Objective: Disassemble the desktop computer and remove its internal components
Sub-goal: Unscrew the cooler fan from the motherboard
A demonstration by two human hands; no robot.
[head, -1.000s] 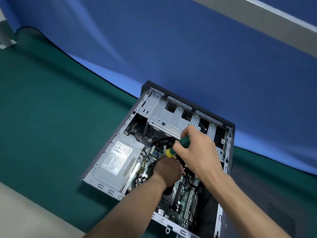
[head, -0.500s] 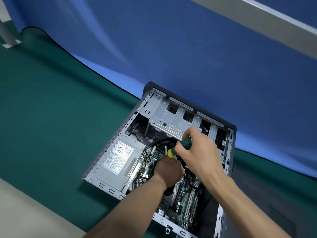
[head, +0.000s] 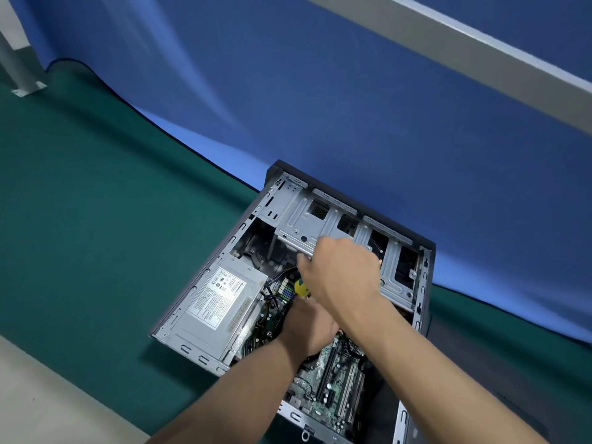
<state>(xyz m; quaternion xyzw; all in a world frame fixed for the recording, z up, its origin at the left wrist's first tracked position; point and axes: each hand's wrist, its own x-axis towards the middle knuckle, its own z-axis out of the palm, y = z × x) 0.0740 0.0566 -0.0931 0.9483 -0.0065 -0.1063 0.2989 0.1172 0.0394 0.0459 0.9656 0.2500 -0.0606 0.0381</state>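
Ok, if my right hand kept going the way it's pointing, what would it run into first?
Probably the metal drive cage: the right hand, gripping the screwdriver, points toward the case's far end, and the cage edge lies just beyond its knuckles. Depth is unclear, so it may pass above.

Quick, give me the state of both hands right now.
Left hand: down inside the computer case, fingers hidden; cannot be told.
Right hand: closed on the screwdriver; only its yellow handle tip shows.

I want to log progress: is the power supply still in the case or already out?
Still in. The power supply sits in the left corner of the open case, label up, beside the motherboard.
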